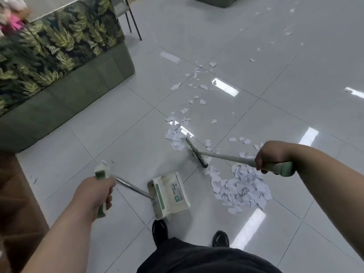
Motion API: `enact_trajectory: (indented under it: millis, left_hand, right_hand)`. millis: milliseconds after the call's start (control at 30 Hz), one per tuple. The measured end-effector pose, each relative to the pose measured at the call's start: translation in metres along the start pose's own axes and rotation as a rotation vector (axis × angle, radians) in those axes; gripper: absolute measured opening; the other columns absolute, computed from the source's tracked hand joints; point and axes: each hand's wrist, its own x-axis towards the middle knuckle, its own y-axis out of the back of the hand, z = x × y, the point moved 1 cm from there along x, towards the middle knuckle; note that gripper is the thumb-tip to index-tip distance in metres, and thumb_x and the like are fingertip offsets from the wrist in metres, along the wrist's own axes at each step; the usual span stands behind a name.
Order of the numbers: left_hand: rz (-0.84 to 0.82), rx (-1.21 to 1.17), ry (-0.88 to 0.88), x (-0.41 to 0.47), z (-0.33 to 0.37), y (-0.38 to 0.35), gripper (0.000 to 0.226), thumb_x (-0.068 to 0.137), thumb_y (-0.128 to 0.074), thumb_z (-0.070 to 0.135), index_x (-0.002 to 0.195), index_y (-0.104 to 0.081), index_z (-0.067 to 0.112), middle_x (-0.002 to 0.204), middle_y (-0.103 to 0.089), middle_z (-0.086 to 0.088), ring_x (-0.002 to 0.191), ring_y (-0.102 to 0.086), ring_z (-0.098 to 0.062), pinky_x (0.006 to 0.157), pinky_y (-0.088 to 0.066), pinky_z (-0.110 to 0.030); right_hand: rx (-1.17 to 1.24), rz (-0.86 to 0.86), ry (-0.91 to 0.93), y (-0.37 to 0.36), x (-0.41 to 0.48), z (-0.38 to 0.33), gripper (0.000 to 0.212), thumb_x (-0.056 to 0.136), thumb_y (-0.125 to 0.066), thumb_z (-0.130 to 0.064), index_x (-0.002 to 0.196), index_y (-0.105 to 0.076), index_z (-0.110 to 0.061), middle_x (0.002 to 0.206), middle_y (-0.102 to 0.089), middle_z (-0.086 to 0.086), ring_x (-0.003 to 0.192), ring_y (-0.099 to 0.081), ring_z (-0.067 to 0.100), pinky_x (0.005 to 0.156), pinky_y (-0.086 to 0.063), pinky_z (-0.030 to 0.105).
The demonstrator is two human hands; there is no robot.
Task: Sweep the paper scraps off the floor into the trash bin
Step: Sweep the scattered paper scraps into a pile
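My left hand (94, 191) grips the green-and-white handle of a long-handled dustpan (169, 194), which stands on the grey tile floor just ahead of my feet. My right hand (270, 156) grips the green end of a broom handle. The broom head (197, 152) rests on the floor between two heaps of white paper scraps. One heap (242, 188) lies to the right of the dustpan, a smaller heap (176, 137) lies past the broom head. Loose scraps (199, 89) trail away across the tiles toward the far right. No trash bin is in view.
A green sofa (65, 99) with a leaf-patterned cover stands at the left. A brown piece of furniture (17, 203) is at the lower left edge. Chair legs (134, 22) stand behind the sofa, and a dark green block (214, 1) sits at the top.
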Motion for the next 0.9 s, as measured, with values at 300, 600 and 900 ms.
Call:
enact_trajectory:
  millis: [300,600,900]
  left_hand:
    - [-0.288,0.130,-0.115,0.078,0.072,-0.062,0.018,0.092,-0.061,0.007,0.076,-0.055,0.010,0.061,-0.050,-0.007,0.048,-0.042,-0.021,0.050,-0.039,-0.027]
    - [-0.547,0.285,-0.221,0.135,0.115,-0.100,0.021,0.088,-0.059,0.002,0.073,-0.050,0.012,0.060,-0.044,-0.007,0.048,-0.037,-0.020,0.049,-0.036,-0.026]
    - [-0.639,0.365,-0.235,0.174,0.125,-0.082,0.017,0.088,-0.059,0.002,0.077,-0.050,0.013,0.063,-0.042,-0.008,0.048,-0.034,-0.019,0.048,-0.034,-0.026]
  right_hand:
    - [0.605,0.124,-0.354,-0.018,-0.029,0.065,0.031,0.077,-0.057,0.006,0.107,-0.059,0.010,0.076,-0.057,0.019,0.048,-0.056,0.027,0.047,-0.043,0.026]
    - [1.014,0.343,-0.710,-0.104,-0.065,0.035,0.011,0.079,-0.054,0.010,0.087,-0.055,0.003,0.075,-0.058,0.018,0.037,-0.054,0.022,0.042,-0.040,0.021]
    - [1.495,0.324,-0.867,-0.193,-0.038,0.002,0.012,0.079,-0.052,0.001,0.090,-0.053,-0.005,0.072,-0.058,0.013,0.046,-0.053,0.019,0.046,-0.044,0.021]
